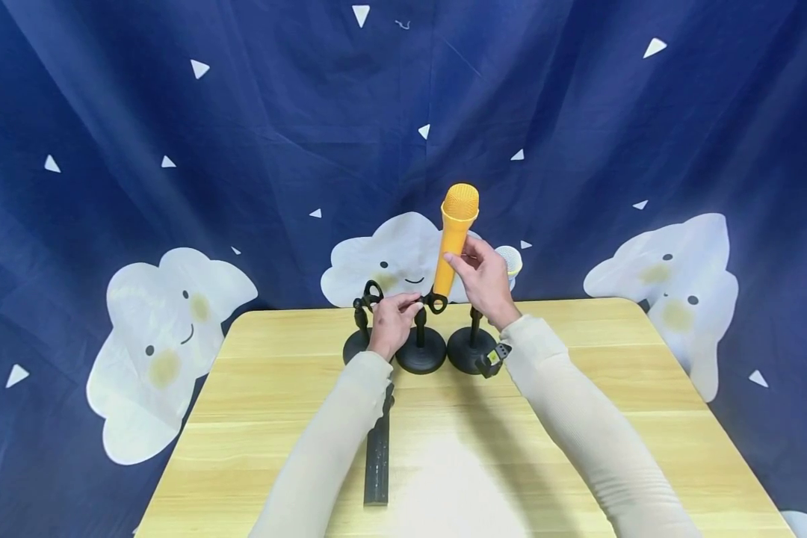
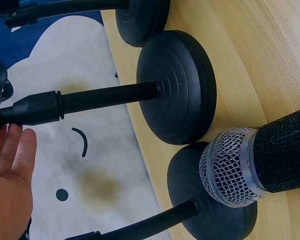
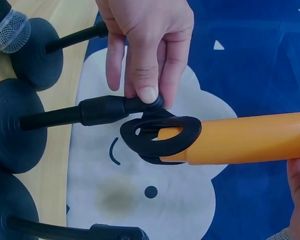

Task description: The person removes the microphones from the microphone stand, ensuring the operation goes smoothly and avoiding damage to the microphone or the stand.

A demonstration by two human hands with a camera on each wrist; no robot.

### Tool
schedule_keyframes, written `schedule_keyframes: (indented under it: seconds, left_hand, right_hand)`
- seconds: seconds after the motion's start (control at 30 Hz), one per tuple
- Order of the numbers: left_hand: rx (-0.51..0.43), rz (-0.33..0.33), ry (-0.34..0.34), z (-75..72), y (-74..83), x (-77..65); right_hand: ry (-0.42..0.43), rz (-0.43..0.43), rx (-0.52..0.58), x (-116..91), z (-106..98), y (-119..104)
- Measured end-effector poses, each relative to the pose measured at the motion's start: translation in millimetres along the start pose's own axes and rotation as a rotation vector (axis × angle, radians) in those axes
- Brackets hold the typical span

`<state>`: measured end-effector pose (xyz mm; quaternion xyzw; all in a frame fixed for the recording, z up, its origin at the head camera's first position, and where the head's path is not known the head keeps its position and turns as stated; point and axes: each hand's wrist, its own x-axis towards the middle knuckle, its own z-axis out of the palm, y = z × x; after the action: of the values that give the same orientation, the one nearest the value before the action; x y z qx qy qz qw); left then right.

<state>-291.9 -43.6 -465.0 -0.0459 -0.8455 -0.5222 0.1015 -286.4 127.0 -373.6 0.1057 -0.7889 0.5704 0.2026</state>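
My right hand [image 1: 482, 280] holds an orange microphone [image 1: 452, 246] by its handle, mesh head upward. Its lower end sits in the black clip [image 3: 162, 136] of the middle desk stand [image 2: 110, 97], as the right wrist view shows. With thumb and fingertips my left hand [image 1: 393, 321] pinches the top of that stand, just beside the clip. In the left wrist view only part of this hand appears, and the orange microphone is out of sight.
A left stand [image 1: 356, 344] has a bare clip. The right stand [image 1: 469, 347] is beside a white microphone head [image 1: 509, 260], partly behind my right hand. A black microphone [image 1: 376, 463] with a silver mesh head lies on the wooden table [image 1: 242, 448]. Behind hangs a blue curtain [image 1: 276, 112].
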Motion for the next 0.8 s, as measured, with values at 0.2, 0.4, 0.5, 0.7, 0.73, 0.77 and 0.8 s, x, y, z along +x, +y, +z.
schedule_keyframes:
  seconds: [0.2,0.4,0.5,0.7,0.73,0.77,0.8]
  left_hand:
    - [0.006,0.015,0.001,0.2,-0.9,0.4]
    - [0.01,0.02,0.004,0.8,-2.5,1.2]
    - [0.011,0.011,0.004,0.8,-2.6,1.2]
    - [0.015,0.007,0.001,0.4,-2.0,1.3]
    - [0.018,0.009,0.001,0.4,-1.8,1.3]
    - [0.019,0.011,0.001,0.4,-1.7,1.3]
    - [0.021,0.015,0.001,0.2,-1.7,1.2]
  right_hand:
    - [-0.003,-0.009,0.02,0.1,-0.4,-0.4]
    - [0.005,-0.029,0.017,0.7,-1.6,-1.6]
    - [0.008,-0.033,0.005,0.9,-2.0,-2.2]
    - [0.011,-0.034,-0.007,1.3,-2.5,-4.5]
    - [0.01,-0.035,-0.008,1.4,-2.7,-4.8]
    - [0.009,-0.034,-0.008,1.6,-2.9,-5.1]
    - [0.009,-0.033,-0.009,1.7,-3.0,-5.0]
